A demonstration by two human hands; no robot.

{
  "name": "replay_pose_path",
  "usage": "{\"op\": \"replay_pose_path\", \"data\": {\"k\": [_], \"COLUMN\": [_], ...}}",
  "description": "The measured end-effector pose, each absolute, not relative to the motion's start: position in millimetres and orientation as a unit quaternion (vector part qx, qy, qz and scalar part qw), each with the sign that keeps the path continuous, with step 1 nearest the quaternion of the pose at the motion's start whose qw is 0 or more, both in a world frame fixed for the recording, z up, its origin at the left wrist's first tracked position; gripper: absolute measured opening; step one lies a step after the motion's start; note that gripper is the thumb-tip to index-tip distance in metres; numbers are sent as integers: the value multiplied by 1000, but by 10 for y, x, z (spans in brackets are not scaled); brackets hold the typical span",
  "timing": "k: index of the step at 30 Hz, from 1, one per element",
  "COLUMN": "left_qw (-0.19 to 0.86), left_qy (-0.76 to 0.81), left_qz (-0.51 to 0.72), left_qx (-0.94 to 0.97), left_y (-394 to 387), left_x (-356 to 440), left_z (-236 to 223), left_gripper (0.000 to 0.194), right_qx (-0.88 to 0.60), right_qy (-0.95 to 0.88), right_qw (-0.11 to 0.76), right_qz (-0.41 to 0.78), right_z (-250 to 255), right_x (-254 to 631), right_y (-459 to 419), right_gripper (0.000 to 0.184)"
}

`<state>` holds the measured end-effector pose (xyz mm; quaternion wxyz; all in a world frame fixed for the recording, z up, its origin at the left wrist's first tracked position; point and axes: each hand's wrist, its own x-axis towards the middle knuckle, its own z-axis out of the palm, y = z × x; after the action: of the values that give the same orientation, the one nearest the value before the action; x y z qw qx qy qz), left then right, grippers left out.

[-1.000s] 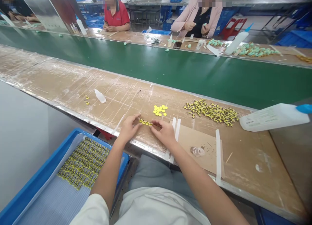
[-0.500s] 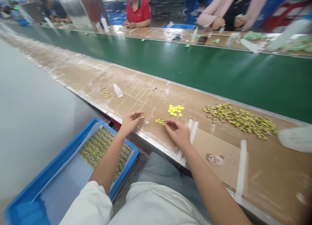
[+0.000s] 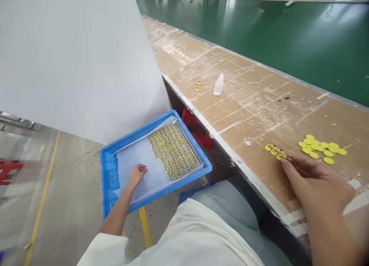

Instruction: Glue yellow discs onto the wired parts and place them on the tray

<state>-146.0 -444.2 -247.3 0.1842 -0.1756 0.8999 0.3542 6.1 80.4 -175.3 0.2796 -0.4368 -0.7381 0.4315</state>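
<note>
My left hand is over the bare part of the white ridged sheet in the blue tray. Its fingertips pinch a small yellow piece, too small to name more closely. Rows of small yellow-and-dark pieces cover the sheet's far right part. On the table, my right hand has thumb and fingers closed at the near end of a short row of yellow-and-dark pieces. Its palm side is partly hidden. Beyond that hand lie loose yellow discs.
A small white bottle stands on the brown table, near a few yellow pieces. The green conveyor belt runs along the far side. A white panel rises behind the tray; a red stool sits under the table.
My left hand has moved from the table edge, left and down over the tray, carrying the small piece. The view has turned left. My right hand stays by the short row.
</note>
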Motion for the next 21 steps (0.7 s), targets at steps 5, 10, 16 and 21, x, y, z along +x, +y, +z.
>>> {"op": "replay_pose_path", "data": {"k": [5, 10, 16, 21], "left_qw": [246, 239, 194, 157], "left_qy": [919, 934, 939, 931], "left_qz": [280, 244, 256, 300], "left_qx": [-126, -103, -121, -139], "left_y": [-4316, -4219, -4220, -4237], "left_x": [-1624, -1767, -1768, -1710], "left_z": [-2800, -2998, -3185, -3268], "left_gripper": [31, 33, 35, 35], "right_qx": [-442, -443, -442, -444], "right_qy": [-735, -736, -737, -742], "right_qw": [294, 295, 298, 290], "right_qz": [423, 418, 415, 411], "right_z": [-1717, -1715, -1695, -1701], "right_x": [51, 49, 34, 44], "right_y": [754, 766, 745, 756], "right_gripper": [41, 39, 38, 42]}}
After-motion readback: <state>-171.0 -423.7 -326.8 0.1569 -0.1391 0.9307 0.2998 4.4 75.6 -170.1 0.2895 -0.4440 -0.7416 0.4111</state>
